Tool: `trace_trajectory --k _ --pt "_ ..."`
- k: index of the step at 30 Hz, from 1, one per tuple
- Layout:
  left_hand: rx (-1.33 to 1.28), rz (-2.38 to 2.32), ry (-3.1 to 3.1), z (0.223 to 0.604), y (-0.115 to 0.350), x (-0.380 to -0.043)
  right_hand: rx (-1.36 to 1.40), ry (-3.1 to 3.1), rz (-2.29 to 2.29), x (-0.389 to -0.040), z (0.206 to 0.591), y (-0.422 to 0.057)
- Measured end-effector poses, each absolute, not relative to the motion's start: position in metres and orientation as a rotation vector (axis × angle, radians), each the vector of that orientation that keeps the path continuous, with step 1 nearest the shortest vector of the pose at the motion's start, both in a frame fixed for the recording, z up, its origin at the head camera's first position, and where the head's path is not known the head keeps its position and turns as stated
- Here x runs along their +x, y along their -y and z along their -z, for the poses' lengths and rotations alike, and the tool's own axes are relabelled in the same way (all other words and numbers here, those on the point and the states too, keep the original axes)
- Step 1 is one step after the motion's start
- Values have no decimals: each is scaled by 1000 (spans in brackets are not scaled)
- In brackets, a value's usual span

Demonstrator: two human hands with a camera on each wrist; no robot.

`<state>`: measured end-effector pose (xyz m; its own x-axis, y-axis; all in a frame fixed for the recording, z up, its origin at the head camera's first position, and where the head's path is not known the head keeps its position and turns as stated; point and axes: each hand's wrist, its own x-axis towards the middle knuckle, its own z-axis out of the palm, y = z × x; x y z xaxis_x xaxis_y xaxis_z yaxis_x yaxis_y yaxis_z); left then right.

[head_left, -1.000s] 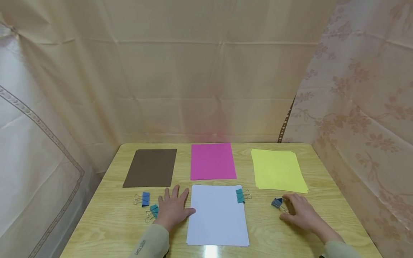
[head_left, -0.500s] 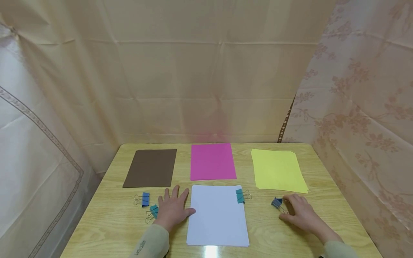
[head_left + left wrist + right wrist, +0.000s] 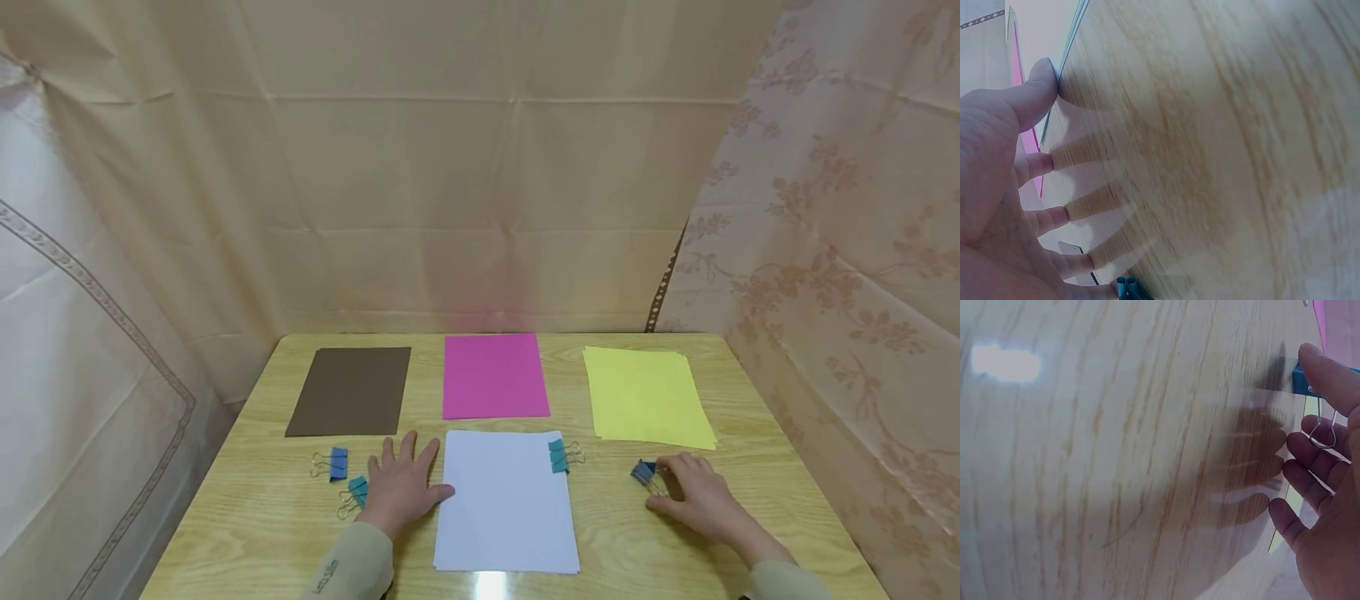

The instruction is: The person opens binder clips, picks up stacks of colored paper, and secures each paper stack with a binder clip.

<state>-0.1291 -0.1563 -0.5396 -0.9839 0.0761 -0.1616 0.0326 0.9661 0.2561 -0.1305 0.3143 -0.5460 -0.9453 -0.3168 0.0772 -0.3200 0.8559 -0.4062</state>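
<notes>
head view: the right hand (image 3: pixel 701 496) keeps its fingers loosely curved and apart from the thumb, just beside a dark blue clip (image 3: pixel 642 473) on the tabletop (image 3: pixel 247 533); whether they touch it, i cannot tell; the left hand (image 3: pixel 401 494) lies with fingers spread apart, thumb touching the left edge of the white sheets (image 3: pixel 506 508); a teal clip (image 3: pixel 358 490) sits just beside its little finger, a blue clip (image 3: pixel 339 463) near that; a second teal clip (image 3: pixel 558 456) grips the sheets' right edge; beyond lie brown paper (image 3: pixel 352 392), pink paper (image 3: pixel 495 375) and yellow paper (image 3: pixel 648 396), left to right.
</notes>
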Motion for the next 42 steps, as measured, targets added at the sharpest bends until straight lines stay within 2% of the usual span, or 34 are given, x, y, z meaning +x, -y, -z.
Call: trace_trajectory --k 42 --pt "84 -415 -2941 541 157 -129 435 3153 -680 -130 540 -302"
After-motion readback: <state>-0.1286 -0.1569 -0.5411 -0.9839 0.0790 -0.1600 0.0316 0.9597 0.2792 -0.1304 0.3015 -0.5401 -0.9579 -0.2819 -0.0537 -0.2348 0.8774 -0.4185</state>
